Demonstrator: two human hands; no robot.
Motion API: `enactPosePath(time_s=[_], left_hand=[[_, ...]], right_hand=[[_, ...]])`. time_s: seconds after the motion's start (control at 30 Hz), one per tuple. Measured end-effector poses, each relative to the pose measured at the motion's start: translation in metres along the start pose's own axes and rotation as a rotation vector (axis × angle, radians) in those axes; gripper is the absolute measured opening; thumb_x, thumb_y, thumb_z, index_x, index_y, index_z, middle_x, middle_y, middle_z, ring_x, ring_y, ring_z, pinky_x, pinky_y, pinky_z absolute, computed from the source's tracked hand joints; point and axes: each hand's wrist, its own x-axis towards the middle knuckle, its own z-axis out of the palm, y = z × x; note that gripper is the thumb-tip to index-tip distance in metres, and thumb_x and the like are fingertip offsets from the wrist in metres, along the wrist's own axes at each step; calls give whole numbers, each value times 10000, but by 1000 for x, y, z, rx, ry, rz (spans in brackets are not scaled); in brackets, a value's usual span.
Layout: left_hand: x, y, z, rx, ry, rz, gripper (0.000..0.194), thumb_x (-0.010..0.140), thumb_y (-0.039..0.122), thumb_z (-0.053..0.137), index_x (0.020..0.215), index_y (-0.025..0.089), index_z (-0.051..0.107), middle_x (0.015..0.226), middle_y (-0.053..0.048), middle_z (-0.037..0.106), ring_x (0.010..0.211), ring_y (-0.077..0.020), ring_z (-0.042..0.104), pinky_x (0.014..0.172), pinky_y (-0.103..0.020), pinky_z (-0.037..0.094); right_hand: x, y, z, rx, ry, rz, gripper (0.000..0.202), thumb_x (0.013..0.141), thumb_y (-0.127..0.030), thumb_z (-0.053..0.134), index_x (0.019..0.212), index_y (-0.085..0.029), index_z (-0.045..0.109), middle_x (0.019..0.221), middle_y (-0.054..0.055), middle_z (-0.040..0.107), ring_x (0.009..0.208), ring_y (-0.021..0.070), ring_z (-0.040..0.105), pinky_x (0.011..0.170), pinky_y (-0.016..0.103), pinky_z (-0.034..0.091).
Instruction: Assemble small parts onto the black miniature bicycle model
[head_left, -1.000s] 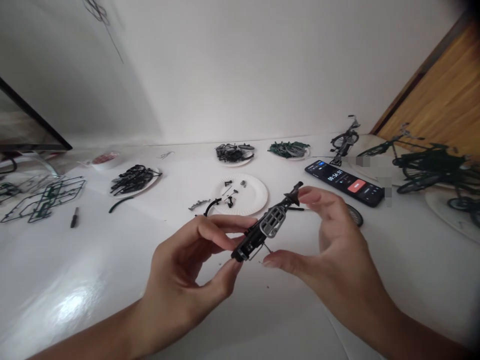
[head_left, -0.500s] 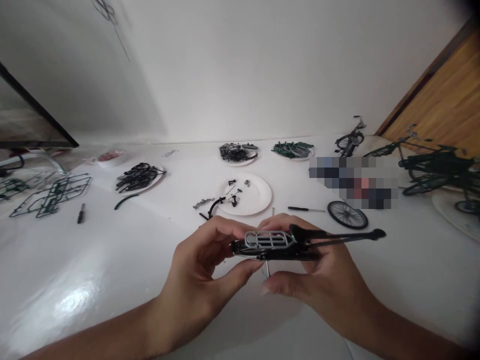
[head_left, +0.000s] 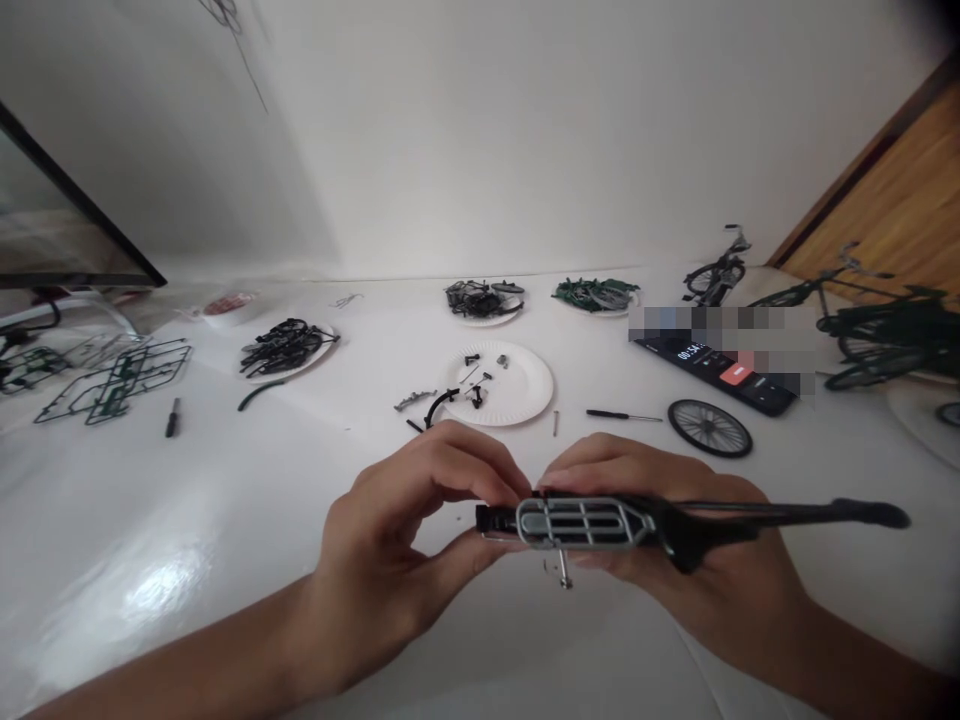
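Note:
Both my hands hold a small black model bicycle part (head_left: 675, 522) with a grey grid-shaped rack (head_left: 581, 522) on it, level above the white table. My left hand (head_left: 405, 530) pinches its left end between thumb and fingers. My right hand (head_left: 675, 560) cradles the middle from behind and below. A long black arm of the part sticks out to the right past my right hand. A small metal pin (head_left: 562, 568) hangs down under the rack.
A white paper plate (head_left: 525, 390) with small parts lies ahead; other plates of black (head_left: 285, 350) and green parts (head_left: 596, 295) lie farther back. A loose wheel (head_left: 709, 428), a small screwdriver (head_left: 622, 415), a phone (head_left: 712, 368) and built model bicycles (head_left: 877, 330) are at right. Green sprues (head_left: 112, 380) lie at left.
The part went from tilted up to the right to level and came nearer to me. My right hand moved from pinching its ends to cradling it from behind.

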Motion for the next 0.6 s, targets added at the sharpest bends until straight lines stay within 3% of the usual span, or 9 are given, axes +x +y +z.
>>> enactPosePath(time_s=[0.13,0.6], left_hand=[[-1,1,-4,-17,-29,-3,212,913,41,623,1064,188,650,1025,-90,673,973,-204,672,812,-328,604],[1,3,-3,-35,-33,-41,341,834,-90,593,1042,174,646,1032,-73,669,997,-190,660,844,-312,597]], right_hand=[[-1,1,-2,5,-20,-13,396,797,-28,717,1103,-279,721,996,-1,751,822,140,726,693,240,598],[-1,0,-2,-51,-12,-40,363,782,-35,747,1081,-241,736,980,16,754,836,139,724,695,218,591]])
